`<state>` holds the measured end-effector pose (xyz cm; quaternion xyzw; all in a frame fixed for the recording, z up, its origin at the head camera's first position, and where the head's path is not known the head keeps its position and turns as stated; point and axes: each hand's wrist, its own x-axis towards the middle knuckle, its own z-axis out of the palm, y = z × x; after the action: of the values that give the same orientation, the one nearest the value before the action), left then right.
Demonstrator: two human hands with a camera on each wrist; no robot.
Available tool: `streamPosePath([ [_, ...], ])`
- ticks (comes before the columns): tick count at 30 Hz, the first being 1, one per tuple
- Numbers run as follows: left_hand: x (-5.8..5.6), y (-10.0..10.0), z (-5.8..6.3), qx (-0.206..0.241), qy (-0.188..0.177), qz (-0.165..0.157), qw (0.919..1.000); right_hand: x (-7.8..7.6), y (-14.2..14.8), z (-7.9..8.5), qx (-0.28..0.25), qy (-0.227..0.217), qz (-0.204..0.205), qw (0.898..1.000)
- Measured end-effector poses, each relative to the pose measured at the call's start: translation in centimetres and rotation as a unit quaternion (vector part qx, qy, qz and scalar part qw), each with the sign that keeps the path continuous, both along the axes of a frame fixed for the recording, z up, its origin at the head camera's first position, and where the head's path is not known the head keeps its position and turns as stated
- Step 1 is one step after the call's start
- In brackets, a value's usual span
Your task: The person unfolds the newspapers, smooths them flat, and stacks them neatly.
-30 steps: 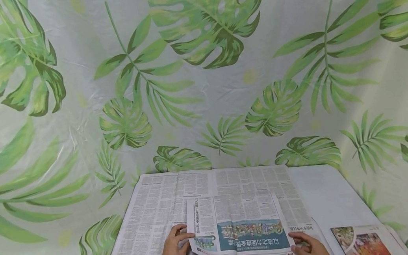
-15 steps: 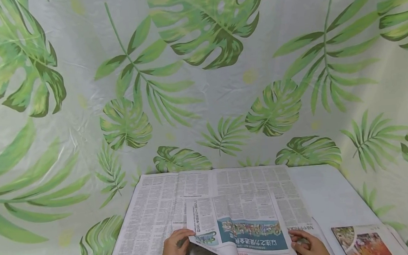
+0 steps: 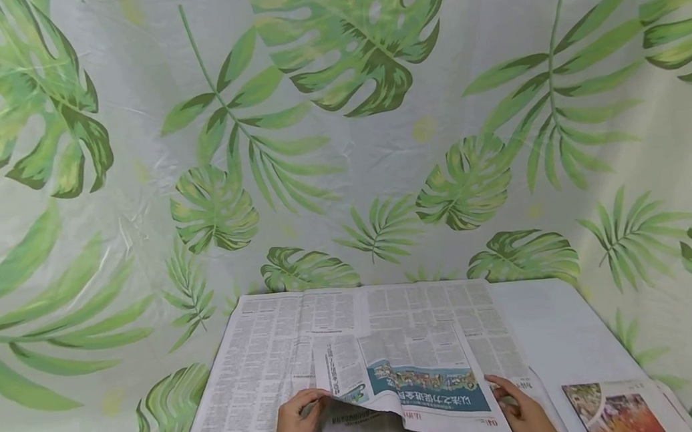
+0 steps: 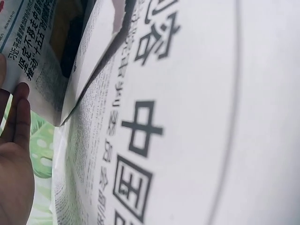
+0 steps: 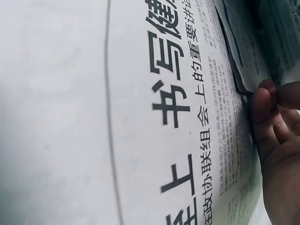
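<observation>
A smaller newspaper (image 3: pixel 415 345) with a teal picture banner lies over a larger spread newspaper (image 3: pixel 259 356) in the head view. My left hand (image 3: pixel 297 423) pinches its left edge and holds the near left part raised, so a printed page shows underneath. At the right edge, my right hand (image 3: pixel 525 411) grips the paper between thumb and fingers. In the left wrist view, fingers of the left hand (image 4: pixel 16 159) lie at the lifted sheet, with the thumb mostly out of frame. The right wrist view shows the right hand (image 5: pixel 279 136) pinching the paper's corner.
A magazine or leaflet with a colourful cover (image 3: pixel 619 411) lies at the right front. White table surface (image 3: pixel 546 322) shows right of the large newspaper. Behind the table hangs a leaf-patterned curtain (image 3: pixel 342 163).
The smaller newspaper's near left edge has risen and curled back, exposing more of the page beneath. Its right part has tilted slightly. Both hands stay at the side edges.
</observation>
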<state>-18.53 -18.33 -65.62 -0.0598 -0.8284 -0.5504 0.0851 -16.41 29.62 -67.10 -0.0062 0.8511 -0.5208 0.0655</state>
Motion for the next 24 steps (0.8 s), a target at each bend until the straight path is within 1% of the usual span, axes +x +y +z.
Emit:
streamPosePath([
  [2, 0.1, 0.0, -0.1, 0.005, -0.005, 0.0, 1.0, -0.2, -0.2, 0.1, -0.004, 0.01, 0.009, 1.0],
  [4, 0.1, -0.1, -0.1, 0.013, -0.006, -0.003, 0.9999, -0.6, -0.6, 0.3, -0.014, 0.003, 0.012, 1.0],
  [7, 0.1, -0.1, -0.1, 0.02, 0.004, -0.014, 0.9997, -1.2, -1.4, 0.7, -0.013, -0.01, -0.006, 1.0],
  [8, 0.1, -0.2, -0.1, 0.021, 0.005, -0.017, 0.9996, -1.5, -1.6, 0.9, -0.015, -0.014, -0.018, 1.0],
  [11, 0.1, -0.2, -0.2, 0.021, 0.005, -0.028, 0.9994, -2.0, -2.1, 1.6, 0.013, -0.002, -0.043, 0.999],
  [13, 0.2, -0.3, -0.2, 0.017, -0.003, -0.028, 0.9995, -2.2, -2.2, 2.1, 0.031, 0.018, -0.048, 0.998],
  [15, 0.3, -0.3, -0.1, 0.013, -0.012, -0.02, 0.9996, -2.3, -2.2, 2.5, 0.05, 0.04, -0.053, 0.997],
  [18, 0.4, -0.4, 0.1, 0.003, -0.009, -0.004, 0.9999, -2.2, -2.0, 2.8, 0.067, 0.079, -0.058, 0.993],
  [19, 0.4, -0.4, 0.2, -0.001, -0.003, 0.002, 1.0, -2.1, -1.9, 2.8, 0.072, 0.092, -0.06, 0.991],
  [21, 0.5, -0.5, 0.4, -0.002, 0.008, 0.01, 0.9999, -2.0, -1.7, 2.8, 0.089, 0.123, -0.062, 0.986],
  [24, 0.6, -0.5, 0.9, 0.004, 0.015, 0.02, 0.9997, -1.5, -1.4, 2.9, 0.115, 0.162, -0.066, 0.978],
])
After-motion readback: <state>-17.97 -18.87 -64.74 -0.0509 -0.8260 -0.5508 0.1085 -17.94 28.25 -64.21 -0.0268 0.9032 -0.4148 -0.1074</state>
